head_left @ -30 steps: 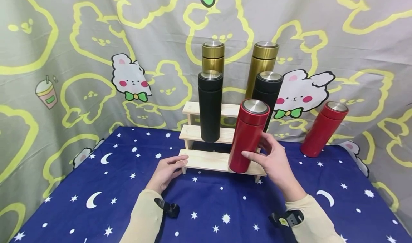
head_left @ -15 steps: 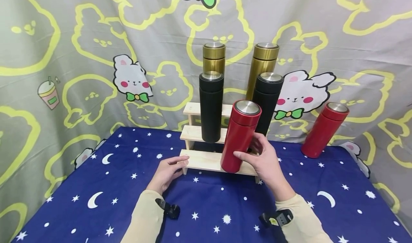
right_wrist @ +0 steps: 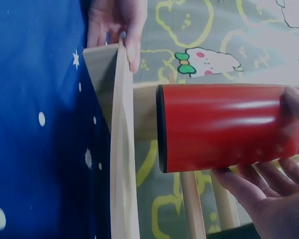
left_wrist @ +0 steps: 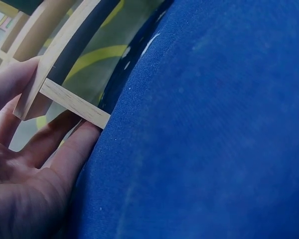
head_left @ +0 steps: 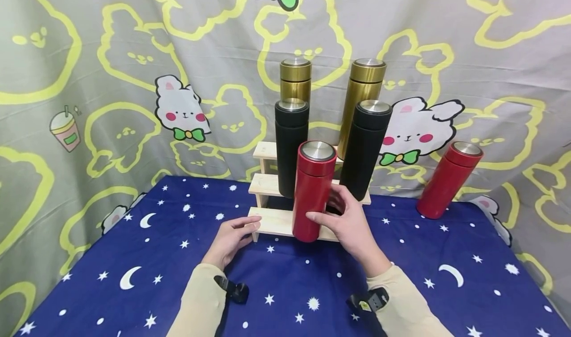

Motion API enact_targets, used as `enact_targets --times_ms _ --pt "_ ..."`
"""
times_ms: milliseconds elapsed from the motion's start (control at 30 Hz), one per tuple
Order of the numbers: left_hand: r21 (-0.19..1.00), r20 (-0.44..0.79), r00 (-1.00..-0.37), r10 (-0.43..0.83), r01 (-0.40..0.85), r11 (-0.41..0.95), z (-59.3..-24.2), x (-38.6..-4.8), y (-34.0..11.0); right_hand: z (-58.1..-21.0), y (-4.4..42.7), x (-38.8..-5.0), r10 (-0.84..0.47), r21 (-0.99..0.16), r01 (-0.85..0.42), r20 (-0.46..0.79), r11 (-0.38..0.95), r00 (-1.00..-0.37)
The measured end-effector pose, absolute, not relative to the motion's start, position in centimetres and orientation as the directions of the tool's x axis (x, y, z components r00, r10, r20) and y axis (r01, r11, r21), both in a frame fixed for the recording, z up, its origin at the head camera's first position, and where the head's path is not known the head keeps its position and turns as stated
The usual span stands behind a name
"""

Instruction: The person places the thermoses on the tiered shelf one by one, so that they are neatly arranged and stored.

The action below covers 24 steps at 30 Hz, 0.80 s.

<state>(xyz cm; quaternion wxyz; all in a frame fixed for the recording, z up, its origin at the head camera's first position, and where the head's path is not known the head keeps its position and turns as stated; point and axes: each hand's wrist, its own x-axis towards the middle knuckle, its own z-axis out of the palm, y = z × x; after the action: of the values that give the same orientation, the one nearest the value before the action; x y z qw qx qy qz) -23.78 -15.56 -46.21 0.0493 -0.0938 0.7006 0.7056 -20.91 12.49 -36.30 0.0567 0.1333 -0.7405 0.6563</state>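
My right hand (head_left: 350, 223) grips a red thermos flask (head_left: 314, 193) by its lower half, thumb in front and fingers behind. In the right wrist view a small gap separates the flask's dark base (right_wrist: 162, 129) from the bottom step. My left hand (head_left: 232, 238) pinches the left end of the three-step wooden stand (head_left: 269, 220), its thumb on the bottom board and its fingers by the leg (left_wrist: 72, 102). Two black thermos flasks (head_left: 292, 148) (head_left: 368, 148) stand on the middle step. On the top step are two gold ones (head_left: 296, 74) (head_left: 363, 94), partly hidden behind the black.
A second red thermos flask (head_left: 448, 181) stands on the table at the back right. The blue star-patterned cloth (head_left: 178, 287) covers the tabletop. Behind rises a grey curtain (head_left: 232, 54) with yellow cartoon outlines.
My right hand has moved the red flask leftwards along the front of the bottom step, uncovering the right black flask. My left hand has stayed at the stand's end.
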Motion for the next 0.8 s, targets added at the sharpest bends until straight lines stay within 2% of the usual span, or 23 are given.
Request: enact_targets --times_ms 367,800 --pt "0.983 -0.181 -0.981 -0.066 -0.179 -0.04 -46.7 -23.8 -15.6 -36.6 9.9 -21.9 -0.165 -0.961 -0.273 0.262 0.046 -0.951" --pt "0.983 -0.179 -0.982 -0.061 -0.177 -0.038 -46.7 -23.7 -15.6 -37.0 8.0 -22.5 -0.154 -0.964 -0.252 0.236 0.091 -0.959"
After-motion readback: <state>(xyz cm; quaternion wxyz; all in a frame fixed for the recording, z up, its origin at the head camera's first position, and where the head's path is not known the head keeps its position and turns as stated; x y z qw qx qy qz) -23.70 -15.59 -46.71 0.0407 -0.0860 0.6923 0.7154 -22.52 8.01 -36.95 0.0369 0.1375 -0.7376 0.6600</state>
